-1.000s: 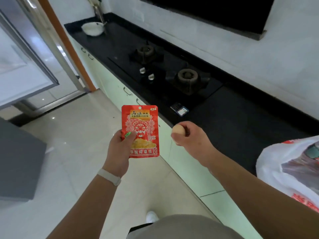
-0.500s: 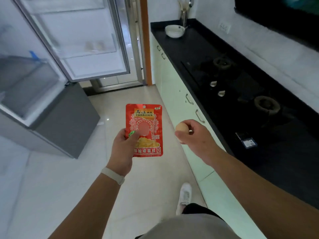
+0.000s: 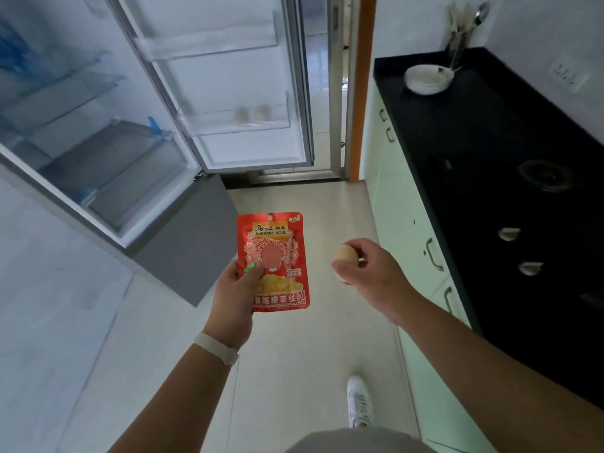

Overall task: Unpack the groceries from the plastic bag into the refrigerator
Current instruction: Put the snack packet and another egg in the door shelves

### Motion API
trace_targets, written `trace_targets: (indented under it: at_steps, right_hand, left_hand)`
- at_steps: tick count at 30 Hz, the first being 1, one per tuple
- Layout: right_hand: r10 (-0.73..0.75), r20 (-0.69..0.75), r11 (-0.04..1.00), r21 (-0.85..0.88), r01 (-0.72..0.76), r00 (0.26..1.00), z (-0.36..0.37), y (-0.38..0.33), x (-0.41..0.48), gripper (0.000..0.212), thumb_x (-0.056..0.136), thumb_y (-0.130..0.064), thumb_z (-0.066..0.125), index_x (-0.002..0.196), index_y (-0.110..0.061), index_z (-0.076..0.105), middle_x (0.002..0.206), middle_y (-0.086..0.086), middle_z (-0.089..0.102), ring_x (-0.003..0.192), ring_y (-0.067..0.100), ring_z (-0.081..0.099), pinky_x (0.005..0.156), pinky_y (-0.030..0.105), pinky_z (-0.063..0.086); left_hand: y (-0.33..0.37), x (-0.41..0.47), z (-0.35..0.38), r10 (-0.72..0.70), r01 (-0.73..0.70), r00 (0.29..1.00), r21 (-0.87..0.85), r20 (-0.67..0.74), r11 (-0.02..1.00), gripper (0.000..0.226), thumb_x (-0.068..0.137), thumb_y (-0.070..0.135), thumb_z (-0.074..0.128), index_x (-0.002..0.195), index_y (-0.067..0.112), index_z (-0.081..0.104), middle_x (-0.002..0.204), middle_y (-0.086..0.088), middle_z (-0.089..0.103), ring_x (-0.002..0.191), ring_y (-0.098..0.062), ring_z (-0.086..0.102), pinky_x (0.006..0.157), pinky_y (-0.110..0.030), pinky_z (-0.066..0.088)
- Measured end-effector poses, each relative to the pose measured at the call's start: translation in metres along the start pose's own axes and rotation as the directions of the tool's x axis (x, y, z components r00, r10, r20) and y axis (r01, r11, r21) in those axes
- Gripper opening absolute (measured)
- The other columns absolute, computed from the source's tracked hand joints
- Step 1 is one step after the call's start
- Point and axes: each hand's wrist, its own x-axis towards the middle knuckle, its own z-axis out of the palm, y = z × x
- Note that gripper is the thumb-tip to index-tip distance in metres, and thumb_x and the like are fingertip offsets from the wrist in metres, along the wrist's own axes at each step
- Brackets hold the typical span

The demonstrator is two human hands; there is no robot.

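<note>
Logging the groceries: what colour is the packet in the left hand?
Red, with yellow and white print, on the packet held by the left hand; head view.

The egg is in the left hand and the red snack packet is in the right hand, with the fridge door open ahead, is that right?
Not quite: the hands are swapped. The head view shows the egg in the right hand and the red snack packet in the left hand. The fridge door is indeed open ahead.
</note>
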Motion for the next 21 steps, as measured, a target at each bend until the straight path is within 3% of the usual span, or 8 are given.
trace_targets:
  at_steps: [7,13,21]
  right_hand:
    - [-0.061,0.075,0.997,-0.042,0.064,0.995,-0.026,-0.017,0.088,0.030,0.084,-0.029,0.071,0.111,-0.024,0.059,0.100,-0.002,0.063,0.090,0.017,0.064,0.077,0.035,0.059]
    - [-0.076,0.154,0.996,-0.043,0.084,0.985,-0.013,-0.029,0.138,0.028,0.085,-0.028,0.071,0.110,-0.025,0.059,0.098,-0.003,0.062,0.088,0.017,0.064,0.071,0.029,0.058]
    - [-0.048,0.195,0.995,-0.080,0.064,0.980,0.033,-0.039,0.220,0.026,0.081,-0.031,0.073,0.105,-0.030,0.061,0.095,-0.004,0.065,0.086,0.017,0.065,0.075,0.040,0.060]
  left_hand:
    - [0.031,0.053,0.044,0.038,-0.041,0.997,-0.034,-0.068,0.999,0.024,0.100,0.021,0.058,0.123,0.013,0.059,0.111,-0.009,0.075,0.093,-0.032,0.075,0.082,-0.048,0.060]
    - [0.048,0.091,0.038,0.031,-0.041,0.989,-0.063,-0.145,0.997,0.025,0.101,0.019,0.057,0.124,0.012,0.058,0.113,-0.011,0.074,0.094,-0.034,0.075,0.082,-0.049,0.060]
    - [0.062,0.172,0.004,-0.001,-0.022,0.979,-0.111,-0.205,0.994,0.029,0.102,0.020,0.056,0.129,0.011,0.056,0.115,-0.012,0.073,0.096,-0.036,0.074,0.090,-0.056,0.057]
